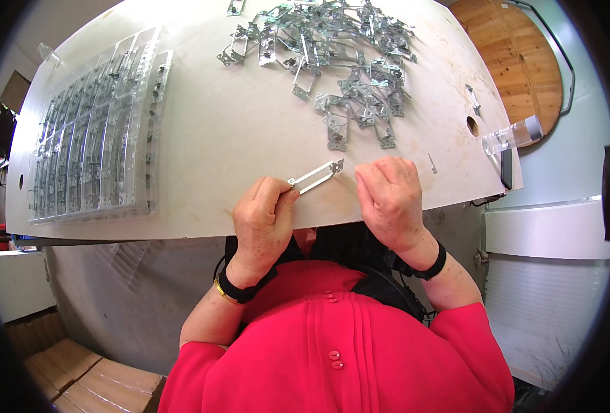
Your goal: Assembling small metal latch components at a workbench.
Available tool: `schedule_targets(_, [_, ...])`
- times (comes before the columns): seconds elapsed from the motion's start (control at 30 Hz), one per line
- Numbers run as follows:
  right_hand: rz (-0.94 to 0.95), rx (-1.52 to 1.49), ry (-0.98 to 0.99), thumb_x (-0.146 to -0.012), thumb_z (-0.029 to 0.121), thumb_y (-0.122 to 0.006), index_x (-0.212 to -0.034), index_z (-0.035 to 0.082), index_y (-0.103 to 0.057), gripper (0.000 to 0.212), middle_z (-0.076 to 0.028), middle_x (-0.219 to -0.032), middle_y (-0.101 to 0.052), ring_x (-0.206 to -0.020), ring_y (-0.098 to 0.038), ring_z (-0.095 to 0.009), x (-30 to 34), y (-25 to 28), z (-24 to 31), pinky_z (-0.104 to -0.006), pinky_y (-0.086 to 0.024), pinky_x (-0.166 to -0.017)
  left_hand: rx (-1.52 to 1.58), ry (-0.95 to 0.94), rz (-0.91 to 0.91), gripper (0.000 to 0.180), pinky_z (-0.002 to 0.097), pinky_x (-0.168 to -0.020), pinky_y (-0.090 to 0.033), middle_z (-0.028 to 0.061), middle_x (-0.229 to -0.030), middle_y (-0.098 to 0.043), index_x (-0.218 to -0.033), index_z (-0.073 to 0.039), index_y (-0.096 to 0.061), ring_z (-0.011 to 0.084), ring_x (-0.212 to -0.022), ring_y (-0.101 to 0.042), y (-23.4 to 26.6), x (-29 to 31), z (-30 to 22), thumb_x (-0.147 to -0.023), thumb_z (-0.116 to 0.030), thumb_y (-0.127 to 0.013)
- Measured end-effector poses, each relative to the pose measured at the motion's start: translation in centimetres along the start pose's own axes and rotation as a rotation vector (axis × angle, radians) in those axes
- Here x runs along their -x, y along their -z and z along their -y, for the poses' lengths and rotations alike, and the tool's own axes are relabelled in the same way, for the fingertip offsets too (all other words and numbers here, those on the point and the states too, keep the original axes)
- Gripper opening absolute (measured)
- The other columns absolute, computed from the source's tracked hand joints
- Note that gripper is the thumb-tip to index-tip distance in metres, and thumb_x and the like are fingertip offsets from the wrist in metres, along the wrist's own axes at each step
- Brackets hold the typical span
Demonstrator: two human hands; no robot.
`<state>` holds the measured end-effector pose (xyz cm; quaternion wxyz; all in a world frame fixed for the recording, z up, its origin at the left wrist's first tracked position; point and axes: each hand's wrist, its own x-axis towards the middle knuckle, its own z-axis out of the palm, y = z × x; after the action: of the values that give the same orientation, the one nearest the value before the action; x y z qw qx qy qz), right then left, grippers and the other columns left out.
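Left hand (263, 217) closed on one end of a flat metal bracket (316, 175), thumb and forefinger pinching the frame at its near corner. Bracket held just above the near edge of the tabletop (236, 138), slanting up and to the right, far end reaching toward the right hand (389, 196). Right hand curled into a loose fist, knuckles up, just beside the bracket's far tip; contact with the part not confirmable, and no way to tell whether anything is enclosed in the fingers. Black bands noted on both wrists, a thin gold bangle on the left.

Loose heap of like metal brackets (339, 62) spread across the far middle of the tabletop, tangled and overlapping, a few strays lying nearer at its lower fringe. Stack of clear plastic trays (98, 138) on the left side, rows of slots appearing filled with similar parts, though the glare hides detail. Clear cylindrical item (513, 135) at the right edge, beside a round hole in the surface.

Assessment: work judged part-way through. Trays seemingly well loaded, indicating a good share of parts handled. Heap remains large, so a substantial quantity left. One piece currently in hand, not yet placed.
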<state>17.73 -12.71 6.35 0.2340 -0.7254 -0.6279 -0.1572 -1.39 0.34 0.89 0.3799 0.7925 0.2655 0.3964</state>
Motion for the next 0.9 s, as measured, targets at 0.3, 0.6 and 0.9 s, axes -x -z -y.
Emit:
schedule_targets(0.3, [-0.024, 0.004, 0.005, -0.083, 0.001, -0.078, -0.102, 0.008, -0.070, 0.021, -0.006, -0.094, -0.059, -0.090, -0.062, -0.028, -0.18, -0.37, 0.17, -0.0413, -0.046, -0.085, 0.013, 0.016, -0.016, 0.016, 0.0414, -0.060, -0.047, 0.0121, -0.079, -0.062, -0.093, -0.003, -0.064, 0.0313, -0.067, -0.060, -0.12, -0.19, -0.31, -0.091, 0.004, -0.078])
schedule_targets(0.6, [-0.021, -0.032, -0.028, -0.085, -0.001, -0.079, -0.101, 0.008, -0.073, 0.020, -0.008, -0.093, -0.064, -0.090, -0.064, -0.030, -0.47, -0.50, 0.20, -0.0420, -0.047, -0.084, 0.005, 0.015, -0.014, 0.015, 0.0409, -0.060, -0.047, 0.0122, -0.080, -0.063, -0.093, -0.002, -0.064, 0.0312, -0.067, -0.061, 0.05, -0.28, -0.35, -0.091, 0.004, -0.078])
schedule_targets(0.9, [-0.022, -0.026, -0.036, -0.084, 0.001, -0.076, -0.099, 0.008, -0.069, 0.017, -0.008, -0.090, -0.059, -0.088, -0.061, -0.031, 0.05, -0.27, -0.06, -0.0437, -0.046, -0.082, 0.020, 0.010, 0.035, 0.013, 0.0366, -0.062, -0.047, 0.0114, -0.080, -0.061, -0.095, -0.002, -0.065, 0.0251, -0.066, -0.058, -0.11, 0.09, -0.09, -0.094, 0.004, -0.077])
